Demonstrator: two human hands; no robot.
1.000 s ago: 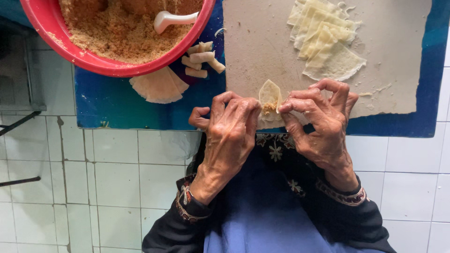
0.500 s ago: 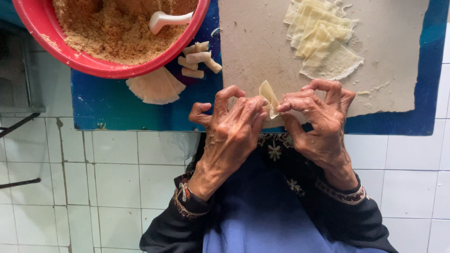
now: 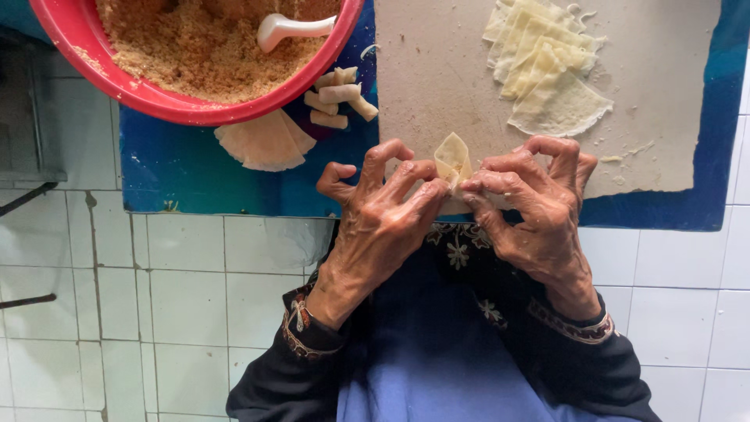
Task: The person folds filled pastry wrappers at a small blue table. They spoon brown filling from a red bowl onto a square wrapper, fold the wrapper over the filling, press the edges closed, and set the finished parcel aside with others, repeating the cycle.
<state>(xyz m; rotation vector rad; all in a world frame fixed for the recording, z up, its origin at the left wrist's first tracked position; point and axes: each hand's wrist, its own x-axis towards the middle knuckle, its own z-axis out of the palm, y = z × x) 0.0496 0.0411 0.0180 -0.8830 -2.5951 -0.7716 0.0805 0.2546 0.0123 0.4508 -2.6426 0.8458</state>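
Note:
My left hand [image 3: 380, 215] and my right hand [image 3: 531, 211] meet at the near edge of a pale board [image 3: 445, 86], both pinching one small folded pastry wrapper [image 3: 452, 159] that sticks up between the fingertips. A loose pile of flat cut wrappers [image 3: 543, 66] lies on the far right of the board. A red bowl [image 3: 156, 94] of brown crumbly filling stands at the top left with a white spoon [image 3: 293, 27] in it. Several finished rolls [image 3: 340, 98] lie beside the bowl.
The board rests on a blue surface [image 3: 195, 176]. A fan of round wrappers [image 3: 262, 144] pokes out from under the bowl. White tiled floor [image 3: 141, 305] lies below. My dark sleeves and blue garment [image 3: 437, 359] fill the bottom centre.
The wrapper has been turned and folded tighter between my fingertips; my hands shifted slightly but stay at the board's near edge.

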